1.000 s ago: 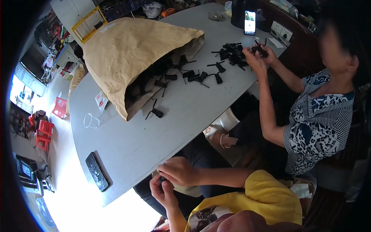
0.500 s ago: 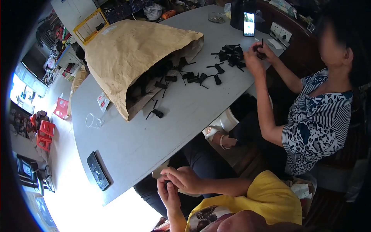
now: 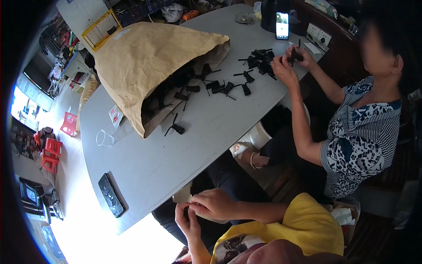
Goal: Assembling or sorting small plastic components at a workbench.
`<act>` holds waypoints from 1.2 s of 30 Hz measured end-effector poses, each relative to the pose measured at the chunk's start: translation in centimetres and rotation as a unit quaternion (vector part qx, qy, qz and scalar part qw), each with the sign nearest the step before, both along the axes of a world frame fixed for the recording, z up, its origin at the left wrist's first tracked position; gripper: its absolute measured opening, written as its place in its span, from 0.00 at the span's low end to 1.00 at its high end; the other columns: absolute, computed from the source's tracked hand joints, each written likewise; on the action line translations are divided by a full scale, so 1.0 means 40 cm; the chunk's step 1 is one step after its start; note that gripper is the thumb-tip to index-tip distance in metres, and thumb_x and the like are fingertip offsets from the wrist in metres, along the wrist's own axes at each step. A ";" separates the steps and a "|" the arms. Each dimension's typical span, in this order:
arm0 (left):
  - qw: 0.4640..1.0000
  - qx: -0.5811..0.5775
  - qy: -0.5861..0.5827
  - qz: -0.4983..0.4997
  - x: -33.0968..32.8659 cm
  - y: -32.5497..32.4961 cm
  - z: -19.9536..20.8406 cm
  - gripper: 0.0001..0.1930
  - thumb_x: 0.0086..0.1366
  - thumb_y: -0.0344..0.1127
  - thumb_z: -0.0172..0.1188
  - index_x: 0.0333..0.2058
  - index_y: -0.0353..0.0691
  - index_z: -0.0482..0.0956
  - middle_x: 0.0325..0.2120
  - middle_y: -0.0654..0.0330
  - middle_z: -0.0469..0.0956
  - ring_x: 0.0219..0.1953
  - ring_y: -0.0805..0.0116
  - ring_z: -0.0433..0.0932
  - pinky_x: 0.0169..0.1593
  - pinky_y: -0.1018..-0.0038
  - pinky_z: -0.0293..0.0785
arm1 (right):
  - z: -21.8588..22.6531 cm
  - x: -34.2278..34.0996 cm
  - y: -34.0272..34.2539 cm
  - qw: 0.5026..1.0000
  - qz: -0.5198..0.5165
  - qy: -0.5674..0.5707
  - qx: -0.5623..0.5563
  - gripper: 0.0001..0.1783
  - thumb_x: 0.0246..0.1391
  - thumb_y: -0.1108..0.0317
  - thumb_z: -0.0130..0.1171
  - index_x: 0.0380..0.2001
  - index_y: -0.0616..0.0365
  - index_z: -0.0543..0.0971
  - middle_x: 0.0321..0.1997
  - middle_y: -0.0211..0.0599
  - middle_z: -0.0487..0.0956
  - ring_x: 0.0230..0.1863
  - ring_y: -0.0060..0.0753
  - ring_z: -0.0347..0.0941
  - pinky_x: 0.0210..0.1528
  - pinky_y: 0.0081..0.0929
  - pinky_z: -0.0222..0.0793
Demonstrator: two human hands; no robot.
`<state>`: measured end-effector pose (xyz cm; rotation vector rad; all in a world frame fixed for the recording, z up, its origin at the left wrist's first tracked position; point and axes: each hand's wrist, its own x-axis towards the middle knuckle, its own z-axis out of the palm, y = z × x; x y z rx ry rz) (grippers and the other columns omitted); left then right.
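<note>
In front of my yellow shirt, just off the near edge of the table, my two hands meet at the fingertips. My left hand [image 3: 189,223] is closed round a small dark piece [image 3: 186,214], mostly hidden by the fingers. From the right, my right hand [image 3: 215,204] reaches across, its fingers bent and pressed together at the top of that piece; whether they grip it or something smaller I cannot make out. On the grey table [image 3: 154,176], a black plastic part [image 3: 177,129] with thin prongs lies nearest to me.
A large brown paper sack [image 3: 149,57] lies open, black parts spilling out. Beyond them is a pile of black parts [image 3: 260,59]. A co-worker's hands [image 3: 288,70] hold one part. A dark phone [image 3: 111,195] and clear cup [image 3: 105,138] sit left; a lit phone [image 3: 282,25] stands behind.
My hands have shifted slightly left, and the right fingers have curled closer over the left fingertips. The co-worker's hands have moved a little apart, turning the black part.
</note>
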<state>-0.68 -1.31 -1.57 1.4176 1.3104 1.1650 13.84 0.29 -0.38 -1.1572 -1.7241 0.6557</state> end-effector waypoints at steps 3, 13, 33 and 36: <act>0.996 0.088 0.015 0.017 0.033 -0.010 0.006 0.14 0.58 0.25 0.53 0.43 0.38 0.62 0.30 0.64 0.64 0.29 0.79 0.62 0.33 0.84 0.60 | 0.007 0.001 -0.006 0.993 0.057 -0.001 -0.101 0.17 0.52 0.54 0.53 0.24 0.58 0.72 0.16 0.39 0.74 0.19 0.43 0.73 0.22 0.35 0.66; 0.993 0.096 -0.033 0.063 0.010 0.003 0.025 0.15 0.54 0.26 0.56 0.40 0.37 0.65 0.31 0.62 0.65 0.22 0.80 0.63 0.22 0.86 0.57 | -0.025 0.040 0.030 0.890 0.153 0.356 -0.240 0.10 0.56 0.66 0.51 0.33 0.62 0.74 0.17 0.27 0.70 0.20 0.14 0.63 0.21 0.16 0.59; 0.960 0.140 -0.217 -0.109 -0.018 -0.019 -0.003 0.13 0.55 0.42 0.63 0.29 0.40 0.71 0.31 0.64 0.69 0.32 0.77 0.69 0.37 0.80 0.66 | -0.015 0.079 -0.003 0.971 0.130 0.040 -0.196 0.16 0.56 0.58 0.48 0.32 0.60 0.75 0.36 0.40 0.75 0.39 0.36 0.71 0.43 0.30 0.66; 0.959 -0.015 -0.235 -0.157 -0.020 -0.033 0.014 0.11 0.57 0.37 0.60 0.31 0.39 0.69 0.31 0.63 0.70 0.37 0.75 0.68 0.41 0.75 0.65 | -0.010 0.080 -0.010 0.981 0.170 -0.067 -0.063 0.16 0.57 0.58 0.47 0.32 0.60 0.76 0.34 0.41 0.76 0.36 0.39 0.73 0.40 0.31 0.68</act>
